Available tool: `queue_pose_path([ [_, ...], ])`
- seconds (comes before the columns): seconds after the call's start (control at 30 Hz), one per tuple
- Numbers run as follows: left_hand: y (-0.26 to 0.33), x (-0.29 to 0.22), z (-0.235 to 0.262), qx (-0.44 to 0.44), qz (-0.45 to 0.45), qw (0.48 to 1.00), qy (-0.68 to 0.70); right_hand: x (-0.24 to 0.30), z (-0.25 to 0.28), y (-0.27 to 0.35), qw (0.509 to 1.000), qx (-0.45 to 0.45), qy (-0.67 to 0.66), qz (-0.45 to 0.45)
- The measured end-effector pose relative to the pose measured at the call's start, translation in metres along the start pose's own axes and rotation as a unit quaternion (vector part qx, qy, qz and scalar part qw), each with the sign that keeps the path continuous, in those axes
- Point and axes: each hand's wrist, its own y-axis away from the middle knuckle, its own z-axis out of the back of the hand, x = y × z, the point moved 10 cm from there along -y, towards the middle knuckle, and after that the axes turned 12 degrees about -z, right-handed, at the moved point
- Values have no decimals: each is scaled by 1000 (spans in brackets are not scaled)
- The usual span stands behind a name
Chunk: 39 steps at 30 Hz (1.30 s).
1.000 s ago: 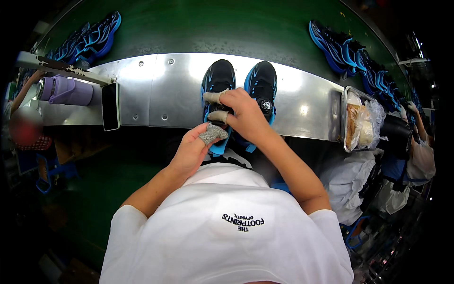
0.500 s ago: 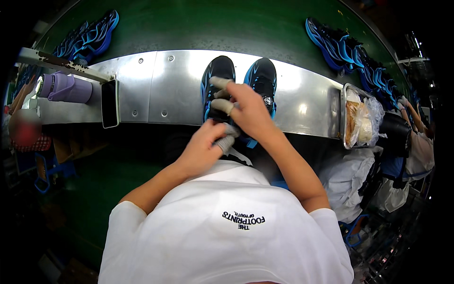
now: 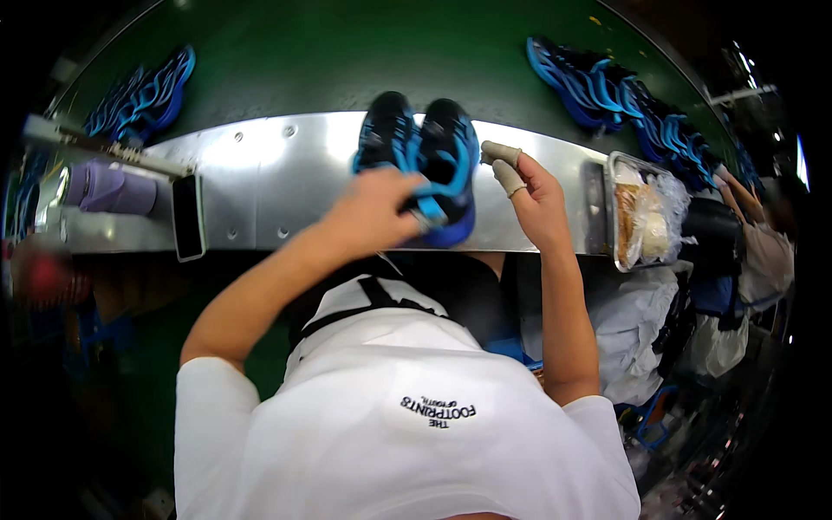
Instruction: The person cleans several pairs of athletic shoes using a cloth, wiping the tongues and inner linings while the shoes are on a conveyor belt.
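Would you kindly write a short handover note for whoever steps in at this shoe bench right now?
Left hand: on the pair of black and blue shoes, gripping at the near end of the right-hand shoe.
Right hand: beside the pair, open, holding nothing, grey covers on two fingertips.
Things: both shoes lie side by side on the metal shelf; phone and purple bottle to the left, food tray to the right.
Done: pair on the shelf.
Left: cannot tell from this view.

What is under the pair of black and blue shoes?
The black and blue shoes rest on a shiny metal shelf. The left hand covers their near ends, hiding that part.
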Motion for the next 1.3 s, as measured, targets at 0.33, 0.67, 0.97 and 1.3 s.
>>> queue_pose_path([
  [0.33,-18,216,168,-55,176,940,-287,-84,167,-62,970,-138,197,-43],
  [0.67,41,195,159,-238,74,900,-358,-72,281,-184,797,-189,564,-100],
  [0.97,129,163,18,-285,284,901,160,-135,274,-230,758,-113,625,-147],
  [1.3,1,82,-27,-212,216,928,216,-15,48,-80,902,60,427,5],
])
